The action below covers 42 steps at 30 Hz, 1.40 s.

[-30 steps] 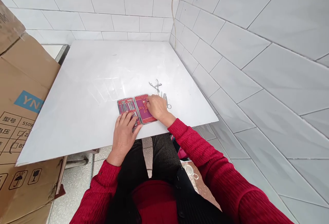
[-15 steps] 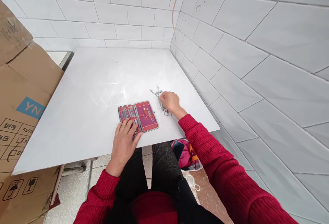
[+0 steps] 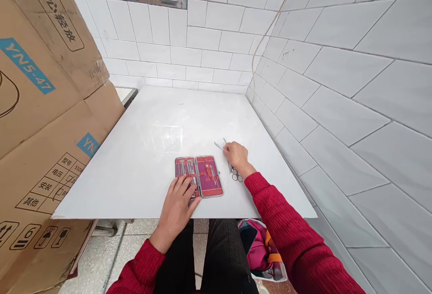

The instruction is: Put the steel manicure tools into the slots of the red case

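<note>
An open manicure case [image 3: 211, 190] with a red and purple lining lies near the table's front edge, several metal tools [image 3: 186, 168] in its left half. My left hand [image 3: 178, 204] rests flat over the lower left part of the case, fingers stretched. To the right of the case, my right hand [image 3: 236, 155] has its fingertips pinched at a pair of silver nippers [image 3: 219, 144]. Only the nippers' spread handles show; the fingers hide the rest and whatever they grip. Just below that hand lie small scissors [image 3: 237, 177], partly covered by it.
Large cardboard boxes [image 3: 67, 118] stand along the left side of the white table [image 3: 135, 168]. White tiled walls [image 3: 337, 105] close in the back and right. A bag with pink cloth [image 3: 258, 249] sits below the front edge. A cable [image 3: 270, 28] hangs in the corner.
The view has tilted up and turned left, showing a barred window. My right hand has shifted slightly over the nippers, and a small silver piece beside their handles is now hidden. My left hand stays.
</note>
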{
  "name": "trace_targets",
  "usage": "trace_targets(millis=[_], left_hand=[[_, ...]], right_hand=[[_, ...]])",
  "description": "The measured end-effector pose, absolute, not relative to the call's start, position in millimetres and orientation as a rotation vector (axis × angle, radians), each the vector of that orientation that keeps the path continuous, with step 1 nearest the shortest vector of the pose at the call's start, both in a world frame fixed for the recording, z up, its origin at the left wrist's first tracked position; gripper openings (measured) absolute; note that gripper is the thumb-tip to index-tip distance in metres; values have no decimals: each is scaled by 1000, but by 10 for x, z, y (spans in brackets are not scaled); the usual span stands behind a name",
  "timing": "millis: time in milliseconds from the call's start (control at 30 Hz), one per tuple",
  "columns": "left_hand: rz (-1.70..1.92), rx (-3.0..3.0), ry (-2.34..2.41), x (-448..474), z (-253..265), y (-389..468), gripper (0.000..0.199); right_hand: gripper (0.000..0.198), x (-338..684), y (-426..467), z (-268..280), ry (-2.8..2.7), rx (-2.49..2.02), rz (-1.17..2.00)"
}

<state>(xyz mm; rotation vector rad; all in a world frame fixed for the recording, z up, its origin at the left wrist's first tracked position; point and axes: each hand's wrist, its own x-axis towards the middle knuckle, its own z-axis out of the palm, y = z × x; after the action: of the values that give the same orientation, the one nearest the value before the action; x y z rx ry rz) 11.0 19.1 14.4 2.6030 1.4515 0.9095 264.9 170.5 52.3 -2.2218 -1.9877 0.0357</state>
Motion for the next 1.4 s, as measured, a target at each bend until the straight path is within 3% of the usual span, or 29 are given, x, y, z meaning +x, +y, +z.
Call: trace_targets(millis=[1000,1400], left_hand=[[901,2614,1432,131,176,199,27],[878,2594,1435,151,199,196,28]], right_hand=[[18,2901,1562,637,-1773,-2257,214],[14,2657,1476,677,-2031,-2352,226]])
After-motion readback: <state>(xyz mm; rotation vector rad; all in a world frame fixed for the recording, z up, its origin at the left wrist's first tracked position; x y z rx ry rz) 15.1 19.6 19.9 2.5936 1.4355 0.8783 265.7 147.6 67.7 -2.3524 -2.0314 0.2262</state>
